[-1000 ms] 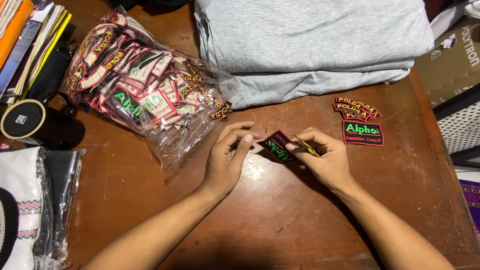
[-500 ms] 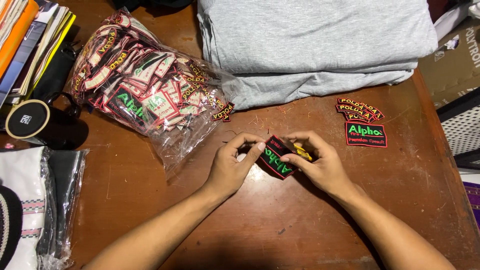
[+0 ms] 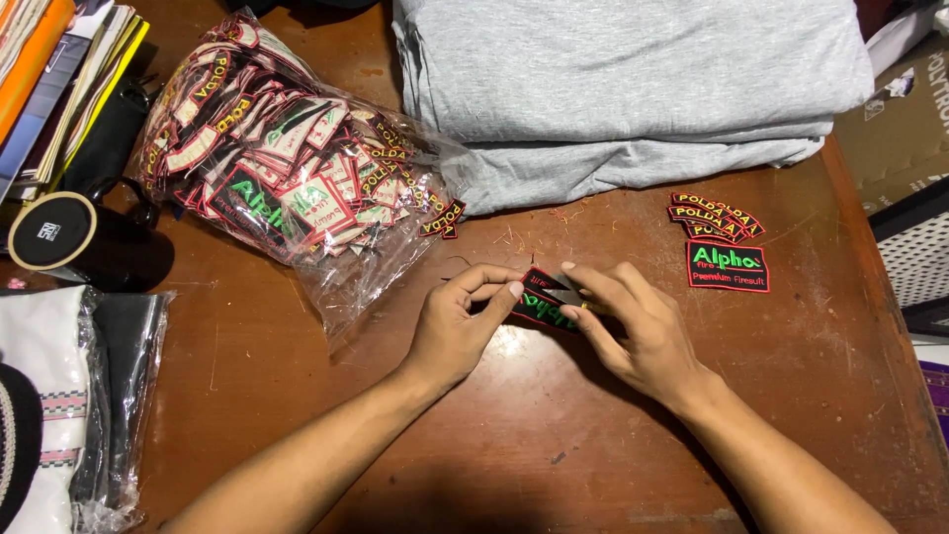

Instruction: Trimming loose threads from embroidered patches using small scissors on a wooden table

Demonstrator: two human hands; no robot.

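At the far left a clear plastic sleeve (image 3: 89,415) holds folded white and dark cloth, and a black cylinder with a pale round top (image 3: 59,232) lies above it. Next, a crumpled clear plastic bag (image 3: 287,178) is stuffed with red-edged embroidered patches, a few spilling from its mouth onto the brown wooden table (image 3: 297,396). At centre the left hand (image 3: 455,326) pinches the left end of a black rectangular patch with green lettering and red border (image 3: 539,309), grip closed on it with thumb and forefinger; the right hand (image 3: 633,331) has its grip closed on the patch's right end, fingers laid over it. Half a second ago the patch stood more tilted; it now lies lower and flatter. Behind lies a stack of folded grey fabric (image 3: 633,79). To the right, a small pile of finished patches (image 3: 722,242) sits unchanged.
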